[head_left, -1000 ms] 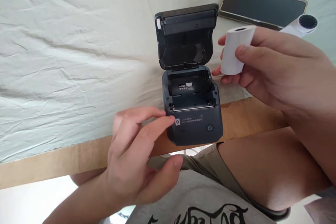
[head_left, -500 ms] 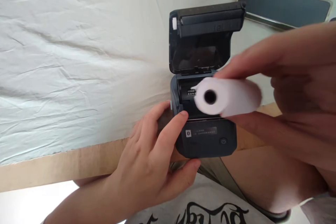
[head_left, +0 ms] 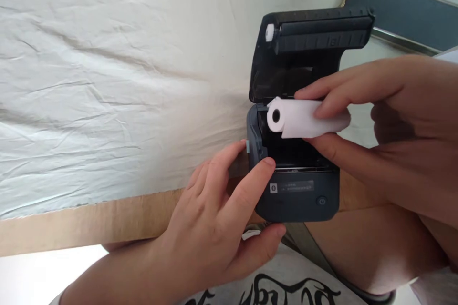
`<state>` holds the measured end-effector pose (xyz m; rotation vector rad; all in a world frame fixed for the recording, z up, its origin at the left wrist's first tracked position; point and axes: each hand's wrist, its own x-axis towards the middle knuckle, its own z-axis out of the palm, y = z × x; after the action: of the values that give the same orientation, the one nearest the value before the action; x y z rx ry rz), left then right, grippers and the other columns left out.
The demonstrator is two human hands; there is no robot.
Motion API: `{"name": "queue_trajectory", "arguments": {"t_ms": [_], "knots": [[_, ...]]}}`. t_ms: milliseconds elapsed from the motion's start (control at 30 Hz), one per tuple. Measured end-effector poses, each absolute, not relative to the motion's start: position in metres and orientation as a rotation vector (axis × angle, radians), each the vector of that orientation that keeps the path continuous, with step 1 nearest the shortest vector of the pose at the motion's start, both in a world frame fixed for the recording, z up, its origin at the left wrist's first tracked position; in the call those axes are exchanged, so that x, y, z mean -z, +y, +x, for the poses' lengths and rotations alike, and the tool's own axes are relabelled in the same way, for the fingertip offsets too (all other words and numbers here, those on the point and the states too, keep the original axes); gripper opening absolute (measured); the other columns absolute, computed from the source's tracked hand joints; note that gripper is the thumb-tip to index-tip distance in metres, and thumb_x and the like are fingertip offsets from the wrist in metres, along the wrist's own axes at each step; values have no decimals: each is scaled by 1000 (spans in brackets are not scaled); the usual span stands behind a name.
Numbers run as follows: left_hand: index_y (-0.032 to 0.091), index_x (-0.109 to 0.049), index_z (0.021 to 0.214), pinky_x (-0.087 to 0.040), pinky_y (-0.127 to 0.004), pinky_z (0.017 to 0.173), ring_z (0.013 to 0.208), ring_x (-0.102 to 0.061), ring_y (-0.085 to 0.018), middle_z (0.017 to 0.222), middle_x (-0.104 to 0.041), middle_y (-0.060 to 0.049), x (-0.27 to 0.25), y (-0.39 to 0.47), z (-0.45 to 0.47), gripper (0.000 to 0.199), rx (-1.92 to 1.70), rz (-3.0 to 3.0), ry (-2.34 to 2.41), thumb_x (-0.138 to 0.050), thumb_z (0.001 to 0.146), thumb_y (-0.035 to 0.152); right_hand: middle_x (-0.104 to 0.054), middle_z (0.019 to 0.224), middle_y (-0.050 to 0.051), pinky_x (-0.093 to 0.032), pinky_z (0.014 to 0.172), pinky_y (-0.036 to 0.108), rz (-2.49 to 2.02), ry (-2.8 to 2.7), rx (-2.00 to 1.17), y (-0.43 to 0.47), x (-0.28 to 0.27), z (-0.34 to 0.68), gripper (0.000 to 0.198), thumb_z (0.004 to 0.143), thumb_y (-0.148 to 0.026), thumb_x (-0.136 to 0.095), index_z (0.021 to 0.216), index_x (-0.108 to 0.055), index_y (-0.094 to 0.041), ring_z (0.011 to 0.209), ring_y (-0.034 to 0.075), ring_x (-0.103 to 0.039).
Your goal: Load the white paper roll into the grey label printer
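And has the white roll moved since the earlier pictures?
Yes: judged against the dark printer, the white roll in the right hand moved leftward, from beside it to over its open compartment.

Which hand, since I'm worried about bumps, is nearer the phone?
Right hand, below the phone in view, holding the paper roll; left hand farther, at the left edge of the printer.

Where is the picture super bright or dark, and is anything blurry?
In the head view, the lower-left corner is washed-out white; the open printer is dark inside; the small print on its label is too blurry to read.
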<state>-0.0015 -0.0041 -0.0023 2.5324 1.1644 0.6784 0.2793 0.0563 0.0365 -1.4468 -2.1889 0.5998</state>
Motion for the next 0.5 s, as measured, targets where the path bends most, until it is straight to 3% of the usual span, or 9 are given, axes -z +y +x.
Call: {"name": "queue_trajectory", "arguments": {"t_ms": [267,400,500], "knots": [[10,-57,167,-75,-59,110,146,-78,-44,164,-67,-32,7,-9,2,57,-720,2502,1203,-54,124,47,-83,113,-8,-56,80,29,-1245,-2381,-274,65,-35,272,7,114,-20,-65,110,-68,-24,100,8,-78],[12,-54,171,-74,-61,116,153,-76,-45,168,-67,-31,11,-11,0,61,-766,2453,1214,-58,123,50,-83,112,-7,-58,81,26,-1136,-2391,-404,66,-42,272,9,113,-15,-67,109,-67,-23,98,5,-77],[17,-47,179,-73,-63,121,157,-74,-44,170,-66,-30,14,-13,-2,70,-824,2406,1199,-64,120,51,-81,114,-6,-62,91,23,-952,-2311,-515,60,-45,272,11,111,-13,-68,106,-66,-22,106,3,-78]]}}
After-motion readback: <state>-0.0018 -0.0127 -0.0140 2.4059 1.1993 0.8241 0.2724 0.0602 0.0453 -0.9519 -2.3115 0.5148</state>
